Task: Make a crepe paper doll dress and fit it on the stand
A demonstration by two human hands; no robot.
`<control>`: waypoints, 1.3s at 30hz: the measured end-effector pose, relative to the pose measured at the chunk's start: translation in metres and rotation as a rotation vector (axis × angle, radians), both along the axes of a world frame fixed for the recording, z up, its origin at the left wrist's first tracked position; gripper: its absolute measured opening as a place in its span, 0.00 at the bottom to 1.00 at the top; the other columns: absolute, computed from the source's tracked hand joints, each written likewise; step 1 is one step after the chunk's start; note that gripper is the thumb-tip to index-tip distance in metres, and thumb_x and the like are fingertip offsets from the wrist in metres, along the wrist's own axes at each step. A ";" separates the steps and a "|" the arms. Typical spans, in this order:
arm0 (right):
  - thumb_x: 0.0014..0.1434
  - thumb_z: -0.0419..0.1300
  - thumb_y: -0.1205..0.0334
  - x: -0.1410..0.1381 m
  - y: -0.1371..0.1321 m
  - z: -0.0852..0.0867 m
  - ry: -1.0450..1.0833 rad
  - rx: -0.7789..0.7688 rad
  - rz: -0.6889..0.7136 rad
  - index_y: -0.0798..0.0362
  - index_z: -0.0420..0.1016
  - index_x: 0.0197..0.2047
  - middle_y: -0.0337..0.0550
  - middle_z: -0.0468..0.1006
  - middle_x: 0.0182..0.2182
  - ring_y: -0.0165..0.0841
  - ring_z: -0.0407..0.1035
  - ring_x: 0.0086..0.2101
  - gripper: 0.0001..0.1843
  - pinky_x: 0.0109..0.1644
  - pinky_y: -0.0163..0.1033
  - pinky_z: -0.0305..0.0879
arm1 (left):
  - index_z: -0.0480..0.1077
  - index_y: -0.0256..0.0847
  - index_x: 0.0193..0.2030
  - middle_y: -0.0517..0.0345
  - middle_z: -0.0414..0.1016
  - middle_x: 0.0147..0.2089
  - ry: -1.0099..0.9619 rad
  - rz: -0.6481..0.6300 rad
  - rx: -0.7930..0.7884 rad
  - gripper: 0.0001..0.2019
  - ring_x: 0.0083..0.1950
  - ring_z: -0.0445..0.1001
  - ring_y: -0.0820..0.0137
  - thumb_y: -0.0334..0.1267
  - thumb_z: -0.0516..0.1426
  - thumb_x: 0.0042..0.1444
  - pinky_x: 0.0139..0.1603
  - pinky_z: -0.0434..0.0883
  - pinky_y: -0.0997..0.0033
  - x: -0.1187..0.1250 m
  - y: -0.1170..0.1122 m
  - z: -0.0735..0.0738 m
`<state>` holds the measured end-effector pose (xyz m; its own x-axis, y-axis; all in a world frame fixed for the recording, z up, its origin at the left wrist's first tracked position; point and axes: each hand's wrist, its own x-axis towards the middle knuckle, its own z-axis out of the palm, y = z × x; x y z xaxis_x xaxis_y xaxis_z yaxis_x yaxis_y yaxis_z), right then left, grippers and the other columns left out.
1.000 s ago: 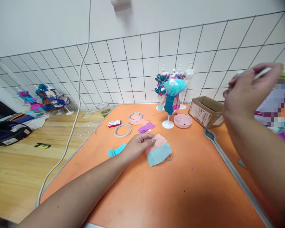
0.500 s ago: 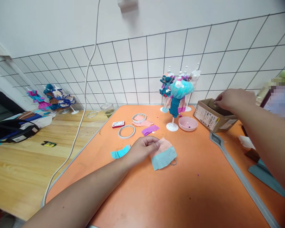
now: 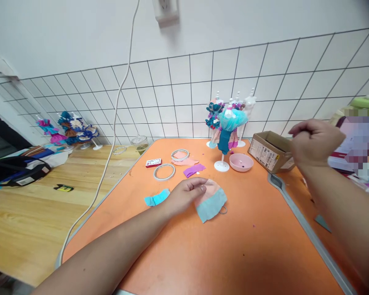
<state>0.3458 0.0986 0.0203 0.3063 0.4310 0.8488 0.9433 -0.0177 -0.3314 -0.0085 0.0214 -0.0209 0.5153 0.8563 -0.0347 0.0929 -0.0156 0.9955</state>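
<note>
My left hand pinches a piece of crepe paper, pink at the top and pale blue below, just above the orange table. A thin grey loop peeks out at the paper's right edge; the rest of it is hidden. My right hand is closed in the air, right of an open cardboard box. Whatever its curled fingers may hold is out of sight. Left of the paper lies a turquoise strip.
Small dress stands in crepe paper rise at the back beside a pink bowl. Tape rolls, a purple scrap and a small red-and-white box lie left. A white cable hangs at left; a cutter lies on wood.
My right hand has come out of the cardboard box and moved right, its fingers now curled in. The left hand keeps hold of the crepe paper. The view has shifted slightly.
</note>
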 end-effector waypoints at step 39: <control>0.54 0.58 0.63 -0.153 -0.106 -0.035 0.075 -0.446 0.775 0.50 0.74 0.29 0.40 0.77 0.30 0.35 0.69 0.34 0.04 0.40 0.40 0.60 | 0.66 0.42 0.59 0.50 0.70 0.58 -0.049 -0.198 -0.011 0.20 0.61 0.65 0.60 0.42 0.53 0.61 0.60 0.61 0.61 0.009 -0.016 0.004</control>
